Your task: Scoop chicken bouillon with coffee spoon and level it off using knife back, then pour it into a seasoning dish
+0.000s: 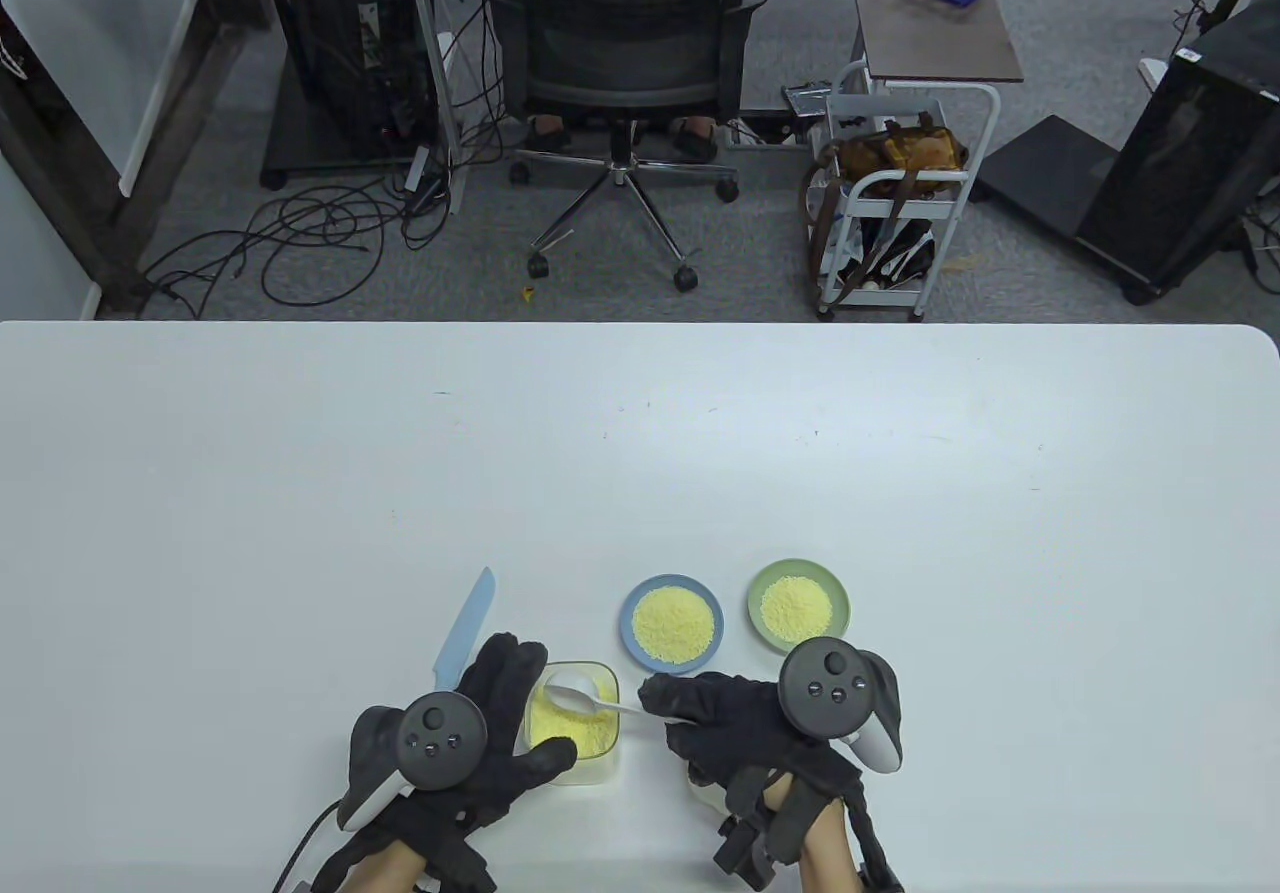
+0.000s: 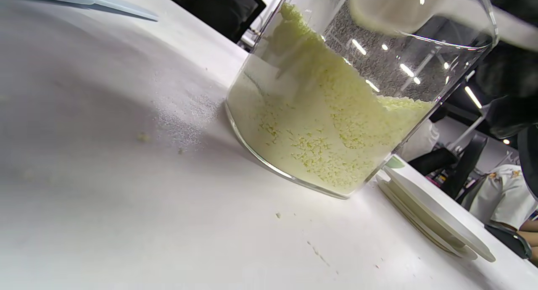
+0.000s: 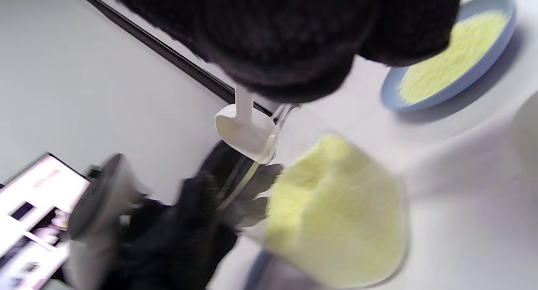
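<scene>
A clear container (image 1: 572, 725) of yellow chicken bouillon stands near the table's front edge. My left hand (image 1: 500, 703) grips it, fingers on its left wall and thumb on the near side. My right hand (image 1: 662, 701) pinches the handle of a white coffee spoon (image 1: 585, 699), whose bowl hangs over the container's mouth and looks empty (image 3: 243, 130). In the left wrist view the container (image 2: 336, 113) fills the middle, with the spoon bowl (image 2: 391, 8) at its rim. A light blue knife (image 1: 465, 625) lies flat to the left, held by neither hand.
A blue dish (image 1: 630, 605) and a green dish (image 1: 835, 588) behind the container both hold bouillon. A white lid (image 2: 433, 214) lies on the table under my right hand. Loose grains are scattered on the table (image 2: 180, 113) beside the container.
</scene>
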